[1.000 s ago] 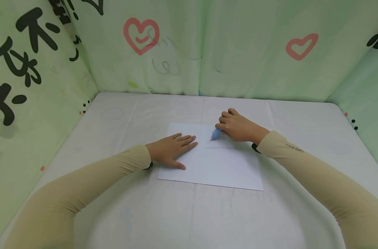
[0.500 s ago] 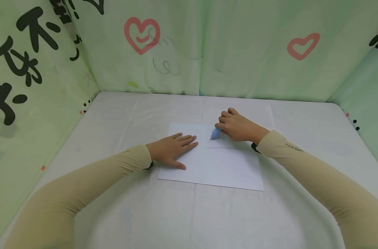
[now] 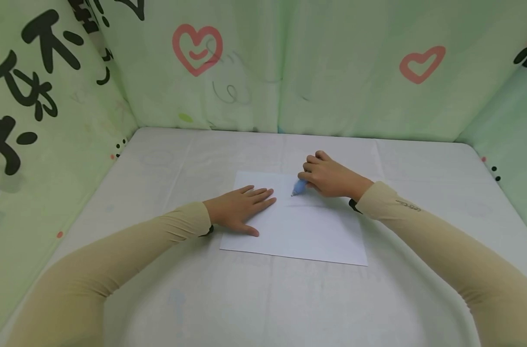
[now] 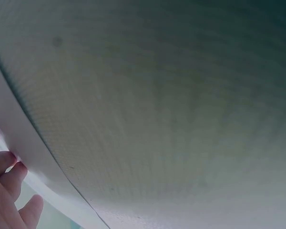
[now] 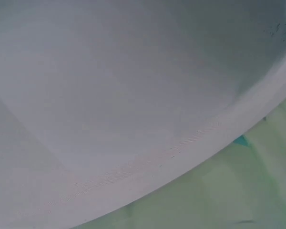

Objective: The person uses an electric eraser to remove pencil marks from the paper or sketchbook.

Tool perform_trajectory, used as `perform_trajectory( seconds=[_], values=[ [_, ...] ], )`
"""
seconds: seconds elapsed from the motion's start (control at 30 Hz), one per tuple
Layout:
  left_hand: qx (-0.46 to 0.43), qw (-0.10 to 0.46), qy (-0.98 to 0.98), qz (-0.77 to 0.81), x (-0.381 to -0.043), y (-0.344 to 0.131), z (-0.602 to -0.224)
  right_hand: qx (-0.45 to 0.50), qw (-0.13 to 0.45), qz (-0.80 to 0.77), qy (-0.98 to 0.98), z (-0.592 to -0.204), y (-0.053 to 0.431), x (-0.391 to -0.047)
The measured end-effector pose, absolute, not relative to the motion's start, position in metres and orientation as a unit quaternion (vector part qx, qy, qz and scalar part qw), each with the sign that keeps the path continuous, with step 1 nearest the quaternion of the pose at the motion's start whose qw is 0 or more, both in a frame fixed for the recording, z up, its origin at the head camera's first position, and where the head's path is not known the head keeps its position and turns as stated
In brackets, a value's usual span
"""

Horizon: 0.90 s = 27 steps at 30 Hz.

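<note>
A white sheet of paper (image 3: pixel 311 241) lies on the table. Across its left part rests my left hand (image 3: pixel 241 208), palm down with the fingers spread. In the left wrist view, fingertips of the left hand (image 4: pixel 9 186) show at the lower left, on the paper (image 4: pixel 19 129). My right hand (image 3: pixel 332 176) pinches a blue pen (image 3: pixel 299 187) with a stout body and a narrow tip. The tip points down and left, at or just above the paper's upper middle; contact is too small to tell. A faint line crosses the paper below it. The curled fingers hide the pen's upper end.
A white cloth covers the table (image 3: pixel 220 299). Green curtains (image 3: pixel 341 72) with red hearts and black characters stand behind and at both sides. Both forearms, in beige sleeves (image 3: pixel 128 260), reach in from the front corners.
My right hand and the pen have shifted slightly left over the paper. The left hand and the sheet have stayed in place.
</note>
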<state>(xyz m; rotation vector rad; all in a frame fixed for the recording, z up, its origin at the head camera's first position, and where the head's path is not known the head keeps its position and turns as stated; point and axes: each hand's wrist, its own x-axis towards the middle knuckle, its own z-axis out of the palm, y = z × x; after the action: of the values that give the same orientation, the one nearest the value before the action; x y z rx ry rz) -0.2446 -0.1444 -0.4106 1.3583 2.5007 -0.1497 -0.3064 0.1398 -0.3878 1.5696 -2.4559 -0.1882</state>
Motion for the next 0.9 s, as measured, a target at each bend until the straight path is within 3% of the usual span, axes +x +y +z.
perform_trajectory(
  seconds=[0.9],
  values=[
    [0.462, 0.156, 0.871, -0.052, -0.2433, -0.1431, -0.4074, 0.543, 0.084, -0.055, -0.833, -0.3854, 0.1348, -0.304]
  ],
)
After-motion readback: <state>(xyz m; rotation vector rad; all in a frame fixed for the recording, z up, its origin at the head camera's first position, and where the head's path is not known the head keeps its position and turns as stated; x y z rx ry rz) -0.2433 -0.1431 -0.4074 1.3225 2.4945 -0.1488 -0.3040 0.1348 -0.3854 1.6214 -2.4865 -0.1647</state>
